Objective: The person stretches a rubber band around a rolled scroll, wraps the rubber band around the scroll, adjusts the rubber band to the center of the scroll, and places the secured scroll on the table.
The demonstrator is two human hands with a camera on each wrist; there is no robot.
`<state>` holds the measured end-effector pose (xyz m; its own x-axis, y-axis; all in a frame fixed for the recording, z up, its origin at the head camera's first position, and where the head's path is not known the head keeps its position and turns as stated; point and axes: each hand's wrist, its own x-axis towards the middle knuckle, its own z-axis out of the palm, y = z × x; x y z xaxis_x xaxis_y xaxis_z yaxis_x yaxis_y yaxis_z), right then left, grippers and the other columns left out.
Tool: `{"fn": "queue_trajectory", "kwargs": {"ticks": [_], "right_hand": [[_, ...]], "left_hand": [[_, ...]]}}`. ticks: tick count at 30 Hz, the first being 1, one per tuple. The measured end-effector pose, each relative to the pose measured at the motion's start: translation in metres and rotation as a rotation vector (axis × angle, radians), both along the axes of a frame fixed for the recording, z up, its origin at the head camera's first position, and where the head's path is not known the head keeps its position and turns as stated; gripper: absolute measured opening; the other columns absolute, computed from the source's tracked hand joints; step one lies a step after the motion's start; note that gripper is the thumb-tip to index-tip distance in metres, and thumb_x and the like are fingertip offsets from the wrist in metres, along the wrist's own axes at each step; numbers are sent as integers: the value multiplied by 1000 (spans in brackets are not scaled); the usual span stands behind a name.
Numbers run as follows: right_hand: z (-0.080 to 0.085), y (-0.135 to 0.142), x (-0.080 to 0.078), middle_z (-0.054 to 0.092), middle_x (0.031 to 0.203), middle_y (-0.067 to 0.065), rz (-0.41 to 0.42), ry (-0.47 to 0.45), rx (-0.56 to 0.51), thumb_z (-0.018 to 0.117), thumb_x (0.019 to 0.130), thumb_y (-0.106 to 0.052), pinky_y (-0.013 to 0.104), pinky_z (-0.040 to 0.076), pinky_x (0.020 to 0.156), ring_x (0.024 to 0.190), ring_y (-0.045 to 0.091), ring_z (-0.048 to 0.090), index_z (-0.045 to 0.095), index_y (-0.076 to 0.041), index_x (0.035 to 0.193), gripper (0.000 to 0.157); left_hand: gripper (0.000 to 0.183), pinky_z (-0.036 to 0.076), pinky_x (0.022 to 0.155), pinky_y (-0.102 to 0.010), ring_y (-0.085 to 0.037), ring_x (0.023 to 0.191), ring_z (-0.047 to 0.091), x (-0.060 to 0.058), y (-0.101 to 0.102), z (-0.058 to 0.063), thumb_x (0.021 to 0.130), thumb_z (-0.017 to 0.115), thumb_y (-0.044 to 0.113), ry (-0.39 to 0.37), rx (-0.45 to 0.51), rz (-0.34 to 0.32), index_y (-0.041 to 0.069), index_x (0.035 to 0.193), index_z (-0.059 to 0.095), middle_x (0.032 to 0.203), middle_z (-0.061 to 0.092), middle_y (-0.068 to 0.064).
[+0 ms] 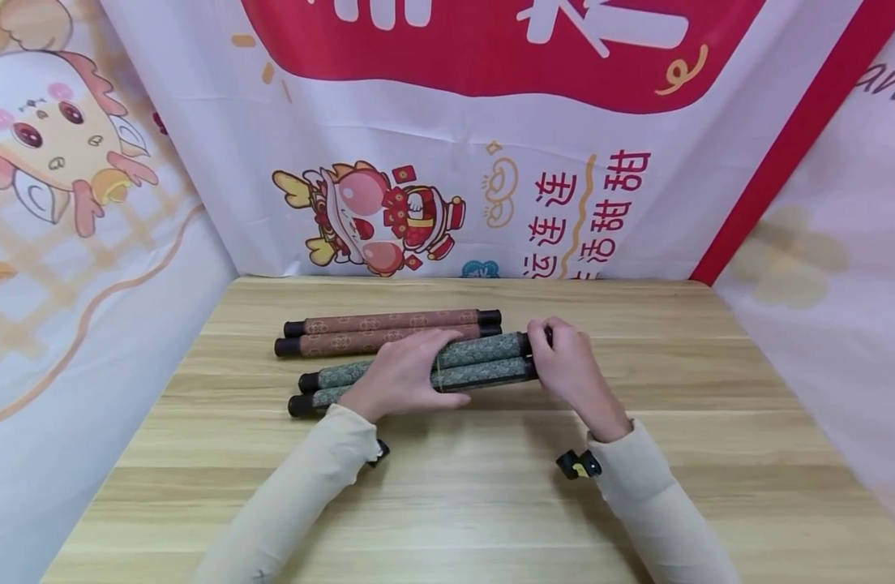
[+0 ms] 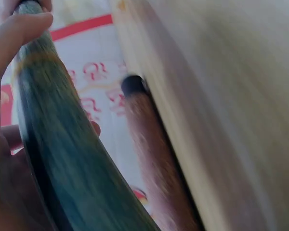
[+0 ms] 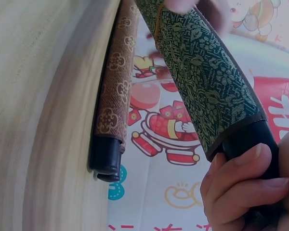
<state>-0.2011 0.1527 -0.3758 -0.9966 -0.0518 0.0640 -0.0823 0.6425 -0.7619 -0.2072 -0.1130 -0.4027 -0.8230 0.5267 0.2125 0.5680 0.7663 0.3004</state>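
Note:
A green brocade-patterned scroll [image 1: 491, 349], rolled as two parallel rolls with black end knobs, slants over the table, its right end raised. A thin yellowish band circles it near the middle. My left hand [image 1: 407, 375] holds it from above around the middle, thumb along the near side and fingers over the far side. At the right end, my right hand [image 1: 570, 365] grips the black knobs [image 3: 253, 139], fingers curled round them in the right wrist view. Just behind lies a reddish-brown patterned scroll [image 1: 389, 322], also two rolls with black ends, apart from both hands.
The light wooden table [image 1: 674, 487] carries both scrolls. Behind it hangs a white and red printed cloth [image 1: 433, 122], and more printed cloth [image 1: 90, 284] covers the left side. Black wrist devices [image 1: 579, 465] sit below the sleeves.

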Motion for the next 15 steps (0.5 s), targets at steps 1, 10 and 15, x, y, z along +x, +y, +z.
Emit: {"fn": "queue_trajectory", "kwargs": {"ticks": [1,10,15], "right_hand": [[0,-1,0,65,70,11,1,3,2,36,112,-47,35,52,48,49,23,63,64,-6,111,50],[-5,-6,3,71,101,20,0,37,24,39,112,-43,35,56,53,55,20,65,67,-4,112,48],[-2,-6,2,70,86,17,16,41,3,40,112,-41,36,55,48,48,22,64,68,-4,112,46]], "left_hand": [[98,57,102,-55,-25,137,62,0,7,2,77,82,71,14,9,-13,20,155,51,154,60,-1],[93,62,89,-46,-22,120,72,-3,48,6,77,84,68,88,-36,-37,17,150,56,142,69,-3],[88,61,91,-47,-21,121,72,-3,33,-1,77,87,58,61,-72,8,17,149,57,143,69,0]]}}
